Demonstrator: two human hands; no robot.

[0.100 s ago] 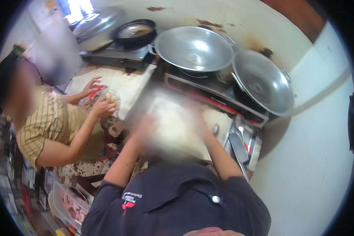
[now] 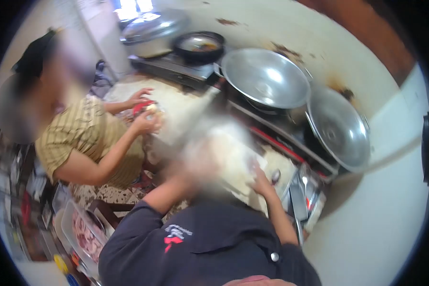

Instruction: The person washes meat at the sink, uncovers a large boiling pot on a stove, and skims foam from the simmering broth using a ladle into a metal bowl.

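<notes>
A heavily blurred area covers the middle of the counter in front of me, with a whitish surface (image 2: 226, 145) showing through; what lies there I cannot make out. My left hand (image 2: 201, 161) is over the left part of this area, its fingers smeared. At the right edge of the pale surface is my right hand (image 2: 260, 178); its fingertips fade into the blur, so its grip is unclear. Just right of that hand lies a metal spoon (image 2: 276, 177). Farther right, a broad-bladed utensil (image 2: 298, 198) rests beside a tray.
Two large metal woks (image 2: 267, 78) (image 2: 341, 128) sit on the stove (image 2: 283, 143). Behind left are a dark pan (image 2: 199, 46) and a lidded pot (image 2: 152, 33). A co-worker (image 2: 88, 138) stands left, handling a red-marked bag (image 2: 145, 108). A plastic tub (image 2: 86, 236) holds raw meat.
The view has swung, so the woks and co-worker sit farther right and lower. My left hand has moved toward the middle of the pale surface; my right hand now lies lower, near the spoon.
</notes>
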